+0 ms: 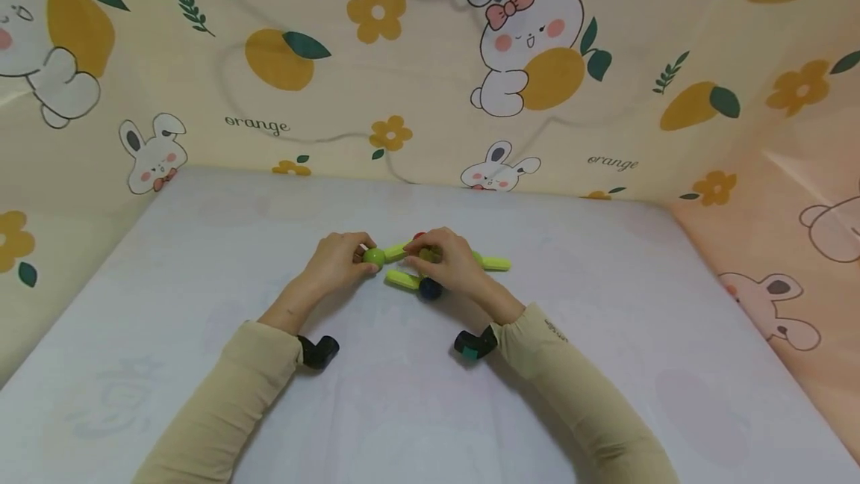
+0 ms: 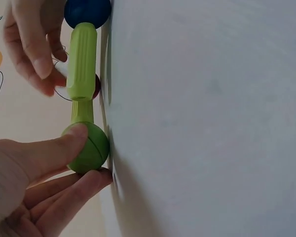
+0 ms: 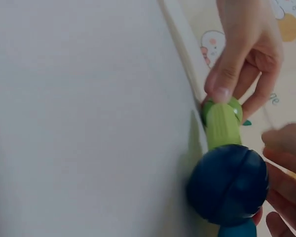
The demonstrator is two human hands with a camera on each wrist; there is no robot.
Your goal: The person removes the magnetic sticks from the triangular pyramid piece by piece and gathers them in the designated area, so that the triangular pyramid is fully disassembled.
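Note:
My left hand (image 1: 338, 261) pinches a green ball (image 2: 91, 150) between thumb and fingers, close over the white surface. A yellow-green ribbed rod (image 1: 395, 251) runs from that ball toward my right hand (image 1: 449, 260). My right hand's fingers are loosely bent over the middle of a ball-and-rod figure, with no piece visible between them in the left wrist view. A dark blue ball (image 3: 229, 185) sits nearest me, with another yellow-green rod (image 1: 402, 280) joined to it. A red ball (image 1: 419, 235) shows partly behind the right hand, which hides the figure's centre.
Another yellow-green rod (image 1: 497, 264) sticks out to the right, past the right hand. The white tabletop (image 1: 390, 409) stretches around the figure. Behind it stands a cream backdrop (image 1: 322, 95) printed with rabbits and oranges. Black wrist devices (image 1: 319, 353) sit by both sleeves.

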